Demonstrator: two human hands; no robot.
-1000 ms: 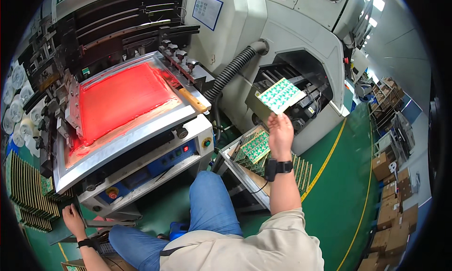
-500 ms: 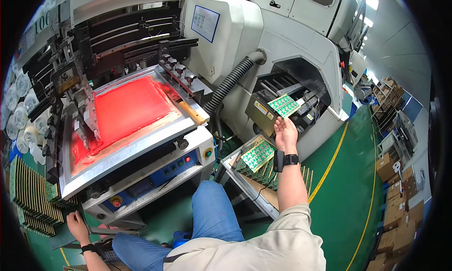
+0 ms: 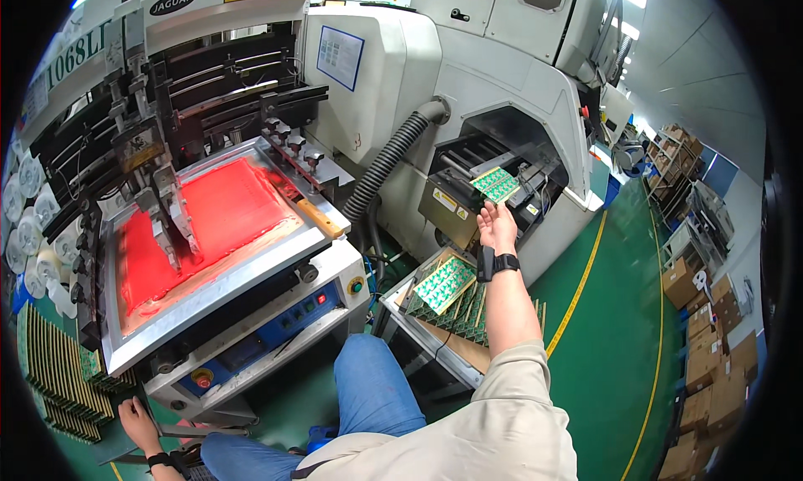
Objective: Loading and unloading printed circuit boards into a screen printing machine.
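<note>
Circuit board (image 3: 495, 185), green and white, lies at 12 o'clock from the right hand (image 3: 497, 230), at the mouth of the dark opening (image 3: 519, 123) in the white machine (image 3: 502, 78). The right hand is by far the nearer; its fingertips meet the board's near corner. Whether they pinch that corner or only touch it cannot be told, nor whether the rails beneath carry any of the board's weight. The pale edge strips appear to run from 8 to 2 o'clock; foreshortening prevents a sure reading of the long axis. The opening extends toward 1 o'clock beyond the board.

The left hand (image 3: 139, 422) rests well apart, at 8 o'clock from the right hand, fingers loosely curled; anything within its grasp cannot be confirmed. Stacked boards (image 3: 63, 368) stand near it at 10 o'clock. A second board (image 3: 446, 285) lies between 7 and 8 o'clock from the right hand, atop the loaded stand (image 3: 456, 362)
</note>
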